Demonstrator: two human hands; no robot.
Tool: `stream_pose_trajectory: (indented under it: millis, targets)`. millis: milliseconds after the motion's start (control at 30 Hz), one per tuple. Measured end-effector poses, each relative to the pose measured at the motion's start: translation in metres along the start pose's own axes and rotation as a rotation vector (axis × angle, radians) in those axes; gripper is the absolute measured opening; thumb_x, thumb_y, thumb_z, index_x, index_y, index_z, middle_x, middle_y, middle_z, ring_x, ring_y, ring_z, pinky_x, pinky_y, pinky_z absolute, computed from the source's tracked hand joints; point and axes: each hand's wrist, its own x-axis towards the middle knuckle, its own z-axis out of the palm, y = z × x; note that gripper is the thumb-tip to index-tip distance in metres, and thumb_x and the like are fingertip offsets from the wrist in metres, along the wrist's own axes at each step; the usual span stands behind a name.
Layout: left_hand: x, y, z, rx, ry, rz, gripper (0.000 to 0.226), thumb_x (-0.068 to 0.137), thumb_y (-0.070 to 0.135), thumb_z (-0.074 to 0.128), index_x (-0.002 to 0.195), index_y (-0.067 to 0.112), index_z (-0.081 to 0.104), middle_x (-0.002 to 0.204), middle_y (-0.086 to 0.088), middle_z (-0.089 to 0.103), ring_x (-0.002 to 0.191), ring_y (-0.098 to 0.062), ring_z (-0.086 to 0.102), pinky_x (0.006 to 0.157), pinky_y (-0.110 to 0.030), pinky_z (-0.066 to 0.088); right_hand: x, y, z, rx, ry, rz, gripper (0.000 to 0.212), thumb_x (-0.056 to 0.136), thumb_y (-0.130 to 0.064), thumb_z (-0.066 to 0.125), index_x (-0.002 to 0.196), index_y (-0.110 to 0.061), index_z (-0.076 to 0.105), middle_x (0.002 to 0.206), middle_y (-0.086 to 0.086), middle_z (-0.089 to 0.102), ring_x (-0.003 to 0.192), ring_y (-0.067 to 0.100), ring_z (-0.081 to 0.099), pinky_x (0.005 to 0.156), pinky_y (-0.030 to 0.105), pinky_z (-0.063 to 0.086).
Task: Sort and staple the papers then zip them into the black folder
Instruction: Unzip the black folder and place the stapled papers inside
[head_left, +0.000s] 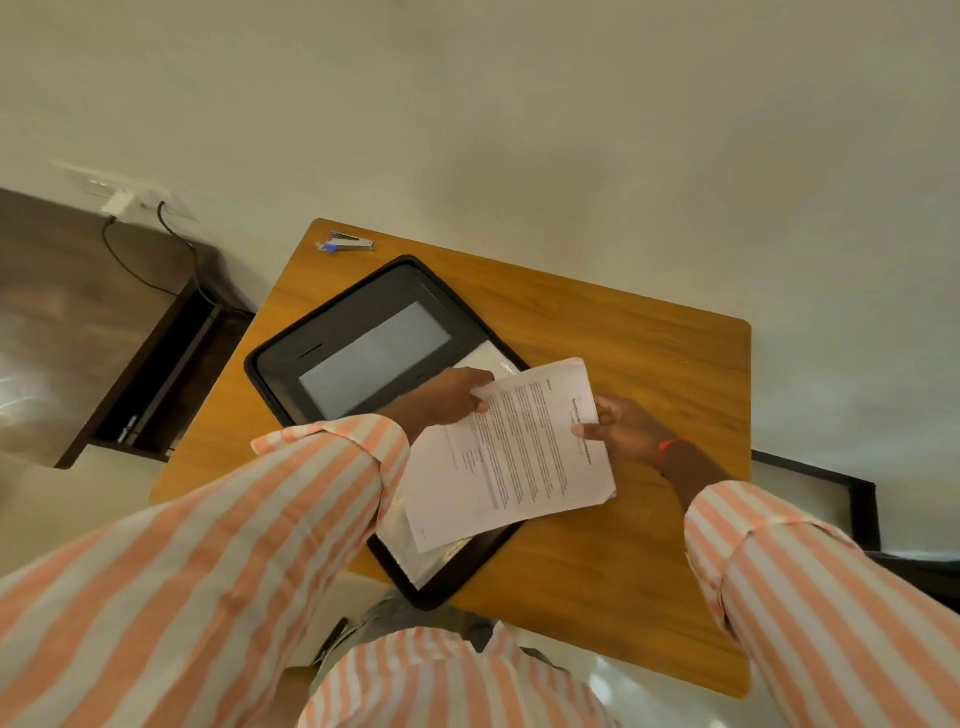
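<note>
Papers (511, 452) (a printed stack, tilted) sit pinched between both hands: left hand (452, 397) grips the far corner, right hand (626, 428) clasps the right edge, above the open black folder (374, 332) on the wooden table (623, 332); stapler (345, 242) lies far off.

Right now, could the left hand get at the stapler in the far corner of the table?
Probably yes, but not freely: the left hand is holding the papers along with the right hand. The stapler lies uncovered beyond the open black folder, with nothing blocking a reach over it.
</note>
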Motion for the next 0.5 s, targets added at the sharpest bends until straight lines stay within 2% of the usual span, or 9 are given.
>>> stream_pose_trajectory:
  millis: [100, 167, 233, 300, 333, 367, 433, 500]
  targets:
    - [-0.001, -0.012, 0.008, -0.020, 0.003, -0.059, 0.023, 0.099, 0.030, 0.063, 0.119, 0.019, 0.066, 0.118, -0.002, 0.069, 0.108, -0.023, 0.067, 0.097, -0.042, 0.055, 0.013, 0.010, 0.015, -0.114, 0.055, -0.004, 0.018, 0.094, -0.014, 0.064, 0.111, -0.019, 0.066, 0.107, 0.000, 0.073, 0.097, 0.019, 0.072, 0.080, 0.041, 0.059]
    - [-0.010, -0.033, 0.018, -0.045, 0.204, -0.199, 0.034, 0.095, 0.045, 0.065, 0.123, 0.024, 0.063, 0.122, -0.001, 0.065, 0.111, -0.024, 0.063, 0.098, -0.044, 0.053, 0.023, 0.019, 0.023, -0.179, 0.114, 0.028, 0.014, 0.095, -0.013, 0.061, 0.106, -0.018, 0.067, 0.107, 0.003, 0.072, 0.095, 0.021, 0.069, 0.080, 0.040, 0.057]
    - [-0.026, -0.057, 0.032, -0.037, 0.505, -0.491, 0.044, 0.093, 0.050, 0.062, 0.125, 0.019, 0.060, 0.124, -0.006, 0.059, 0.113, -0.029, 0.059, 0.099, -0.049, 0.050, 0.032, 0.024, 0.027, -0.262, 0.183, 0.062, 0.011, 0.095, -0.012, 0.061, 0.103, -0.017, 0.065, 0.108, 0.008, 0.070, 0.094, 0.024, 0.066, 0.081, 0.038, 0.053]
    - [-0.051, -0.077, 0.043, -0.158, 0.655, -0.891, 0.049, 0.089, 0.037, 0.064, 0.130, 0.011, 0.053, 0.132, -0.015, 0.052, 0.122, -0.036, 0.053, 0.104, -0.050, 0.045, 0.039, 0.023, 0.028, -0.352, 0.241, 0.046, 0.013, 0.094, -0.011, 0.061, 0.106, -0.013, 0.065, 0.113, 0.010, 0.066, 0.097, 0.028, 0.063, 0.082, 0.038, 0.051]
    - [-0.062, -0.088, 0.049, -0.259, 0.651, -1.034, 0.055, 0.087, 0.032, 0.063, 0.134, 0.008, 0.049, 0.137, -0.018, 0.048, 0.128, -0.039, 0.049, 0.106, -0.050, 0.042, 0.042, 0.023, 0.029, -0.380, 0.260, 0.037, 0.016, 0.094, -0.010, 0.061, 0.109, -0.011, 0.064, 0.115, 0.011, 0.064, 0.098, 0.029, 0.062, 0.083, 0.040, 0.052]
    - [-0.072, -0.096, 0.053, -0.347, 0.631, -1.106, 0.061, 0.086, 0.031, 0.063, 0.138, 0.005, 0.045, 0.141, -0.021, 0.046, 0.131, -0.040, 0.046, 0.107, -0.051, 0.040, 0.045, 0.023, 0.029, -0.392, 0.263, 0.031, 0.017, 0.094, -0.011, 0.061, 0.111, -0.009, 0.064, 0.114, 0.011, 0.064, 0.097, 0.029, 0.062, 0.082, 0.040, 0.051]
    - [-0.083, -0.112, 0.064, -0.481, 0.606, -1.132, 0.068, 0.083, 0.031, 0.066, 0.141, 0.001, 0.044, 0.144, -0.023, 0.045, 0.132, -0.043, 0.046, 0.108, -0.051, 0.041, 0.051, 0.025, 0.031, -0.385, 0.237, 0.034, 0.016, 0.096, -0.012, 0.059, 0.110, -0.007, 0.066, 0.108, 0.013, 0.068, 0.091, 0.029, 0.063, 0.078, 0.038, 0.050]
    - [-0.087, -0.122, 0.074, -0.556, 0.613, -1.109, 0.073, 0.080, 0.030, 0.073, 0.140, 0.000, 0.045, 0.143, -0.025, 0.046, 0.131, -0.045, 0.047, 0.108, -0.053, 0.042, 0.056, 0.029, 0.034, -0.362, 0.201, 0.065, 0.021, 0.097, -0.013, 0.058, 0.116, -0.009, 0.066, 0.112, 0.013, 0.068, 0.095, 0.030, 0.064, 0.084, 0.041, 0.051]
